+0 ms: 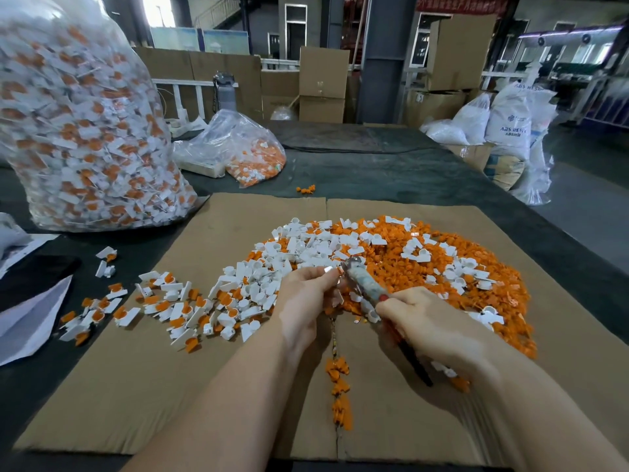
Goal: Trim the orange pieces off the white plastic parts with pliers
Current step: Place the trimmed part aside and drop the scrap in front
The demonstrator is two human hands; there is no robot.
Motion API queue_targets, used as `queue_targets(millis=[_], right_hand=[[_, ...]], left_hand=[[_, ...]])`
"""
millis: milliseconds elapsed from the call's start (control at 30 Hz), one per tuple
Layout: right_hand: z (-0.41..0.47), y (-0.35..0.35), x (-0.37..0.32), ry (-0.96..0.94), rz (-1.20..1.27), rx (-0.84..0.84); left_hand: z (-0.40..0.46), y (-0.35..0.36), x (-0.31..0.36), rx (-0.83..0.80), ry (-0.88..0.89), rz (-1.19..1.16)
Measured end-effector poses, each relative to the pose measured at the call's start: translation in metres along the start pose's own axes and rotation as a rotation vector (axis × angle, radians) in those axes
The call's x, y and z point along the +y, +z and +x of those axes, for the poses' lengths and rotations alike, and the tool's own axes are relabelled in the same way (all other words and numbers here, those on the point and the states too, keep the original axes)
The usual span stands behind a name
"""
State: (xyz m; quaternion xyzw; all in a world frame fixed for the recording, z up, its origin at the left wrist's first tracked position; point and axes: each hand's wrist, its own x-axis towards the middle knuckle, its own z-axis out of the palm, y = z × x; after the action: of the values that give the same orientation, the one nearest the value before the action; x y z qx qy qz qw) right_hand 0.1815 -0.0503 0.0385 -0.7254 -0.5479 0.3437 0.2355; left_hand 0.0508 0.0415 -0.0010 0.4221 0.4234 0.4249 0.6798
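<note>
Over the flattened brown cardboard sheet (204,386) on the dark bench (374,165), the left hand (303,301) pinches a small white plastic part (328,269) at its fingertips, while the right hand (439,328) grips the wrapped-handled metal pliers (362,281), whose nose meets that part. Just beyond both hands lies a heap of orange offcuts and white pieces (408,264). Left of the left hand, untrimmed white-and-orange parts (163,301) are scattered; farther left stands a big clear plastic bag of them (85,124).
</note>
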Motion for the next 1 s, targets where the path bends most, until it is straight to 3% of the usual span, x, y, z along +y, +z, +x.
queue_targets(millis=[133, 467, 767, 1000], right_hand=[[-0.001, 0.001, -0.002, 0.01, 0.178, -0.03], [0.001, 0.004, -0.001, 0.018, 0.145, -0.071], [-0.002, 0.011, -0.005, -0.091, -0.174, 0.104], [0.0, 0.016, 0.002, -0.091, -0.252, 0.18]], left_hand=[[0.002, 0.003, 0.003, 0.057, -0.007, 0.066], [-0.001, 0.003, 0.01, 0.091, -0.123, -0.118], [-0.002, 0.003, 0.001, 0.113, -0.081, -0.035], [-0.008, 0.004, 0.001, 0.1, -0.073, -0.05]])
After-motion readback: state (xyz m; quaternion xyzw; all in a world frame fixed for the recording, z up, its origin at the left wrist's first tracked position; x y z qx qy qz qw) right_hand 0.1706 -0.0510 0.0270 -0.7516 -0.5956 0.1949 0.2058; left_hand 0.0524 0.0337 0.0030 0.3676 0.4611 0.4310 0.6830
